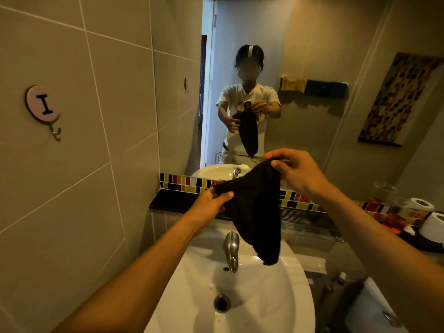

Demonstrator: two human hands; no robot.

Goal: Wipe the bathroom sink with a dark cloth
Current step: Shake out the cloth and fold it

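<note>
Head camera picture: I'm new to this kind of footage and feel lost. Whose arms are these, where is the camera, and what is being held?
There is no machine here. The camera sits on a person's head, looking forward and down, so the arms are the wearer's own. The mirror ahead reflects that same person. The left hand and right hand each pinch an upper corner of a dark cloth, which hangs in the air above the white sink, not touching it. A metal faucet stands at the basin's back, with the drain below. Toilet paper rolls sit on the counter at right.
</note>
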